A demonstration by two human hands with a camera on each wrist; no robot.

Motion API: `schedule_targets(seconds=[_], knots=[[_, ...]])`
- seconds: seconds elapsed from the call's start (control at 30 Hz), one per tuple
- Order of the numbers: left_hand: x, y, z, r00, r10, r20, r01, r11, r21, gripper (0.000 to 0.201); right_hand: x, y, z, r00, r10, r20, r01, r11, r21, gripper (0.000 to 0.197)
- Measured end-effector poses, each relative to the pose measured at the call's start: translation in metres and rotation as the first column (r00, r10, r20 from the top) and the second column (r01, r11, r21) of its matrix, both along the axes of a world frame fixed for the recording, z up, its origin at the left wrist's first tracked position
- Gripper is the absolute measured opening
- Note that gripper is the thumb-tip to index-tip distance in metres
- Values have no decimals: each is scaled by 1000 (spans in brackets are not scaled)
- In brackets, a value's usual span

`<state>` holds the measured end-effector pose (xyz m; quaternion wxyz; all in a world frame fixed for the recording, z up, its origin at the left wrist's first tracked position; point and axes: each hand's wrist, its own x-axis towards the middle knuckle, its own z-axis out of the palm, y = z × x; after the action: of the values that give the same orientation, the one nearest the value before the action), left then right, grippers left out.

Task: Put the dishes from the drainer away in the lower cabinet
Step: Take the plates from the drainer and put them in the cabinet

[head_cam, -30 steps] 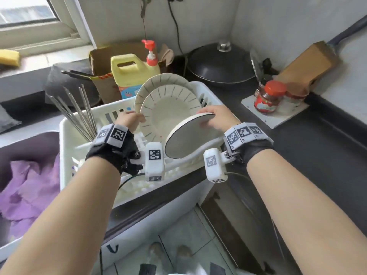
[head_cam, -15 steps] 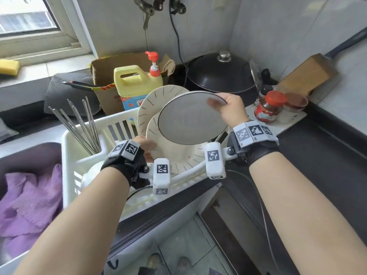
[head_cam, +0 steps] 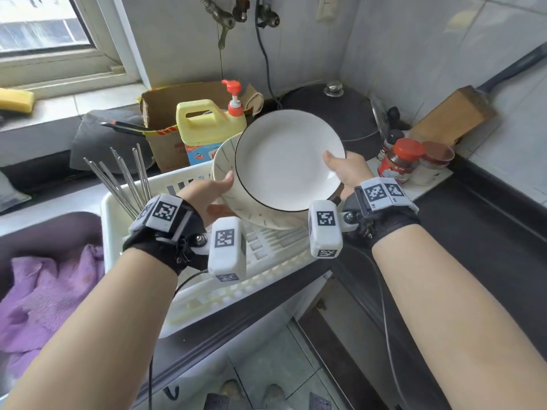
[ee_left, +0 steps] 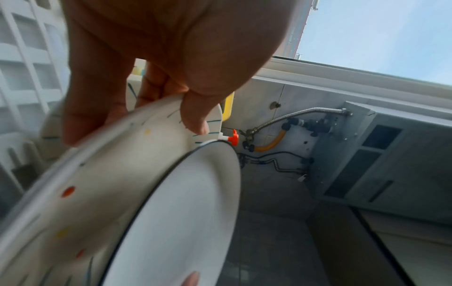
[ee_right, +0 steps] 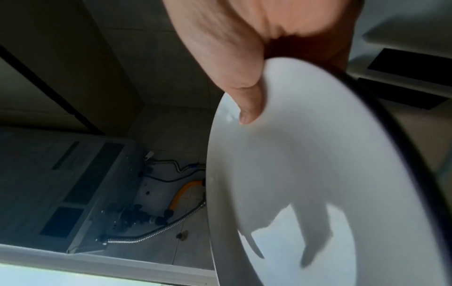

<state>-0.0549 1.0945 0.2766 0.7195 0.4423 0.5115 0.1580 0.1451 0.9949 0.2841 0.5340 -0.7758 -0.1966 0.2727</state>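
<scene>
Centre of the head view: right hand pinches the rim of a plain white plate, thumb on its glossy face, tilting it over a patterned plate that the left hand grips by the edge, likely to stack both for one carry. Both are smooth, round glazed ceramic. Slatted white plastic drainer sits just below them; the lower cabinet isn't clearly visible.

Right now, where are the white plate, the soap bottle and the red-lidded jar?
White plate (head_cam: pixel 284 161), head view, its centre.
Soap bottle (head_cam: pixel 204 125), head view, yellow body.
Jar (head_cam: pixel 407 149), head view, red lid.
</scene>
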Motion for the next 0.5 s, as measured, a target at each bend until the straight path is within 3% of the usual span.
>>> schedule_targets(seconds=[0.13,0.37,0.43,0.5], knots=[[2,-2,15,994,-53,94,49,998,47,31,-3,1,9,999,-46,23,46,998,-33,33],[8,-13,24,976,-7,218,13,1000,-25,31,-2,-6,22,938,-58,343,101,989,-109,36],[9,-16,26,975,-2,223,9,999,-31,38,-4,-11,19,954,-55,296,85,992,-88,32],[11,-16,29,973,-13,232,23,999,-42,34,-3,-15,13,990,-79,118,80,997,-5,27]])
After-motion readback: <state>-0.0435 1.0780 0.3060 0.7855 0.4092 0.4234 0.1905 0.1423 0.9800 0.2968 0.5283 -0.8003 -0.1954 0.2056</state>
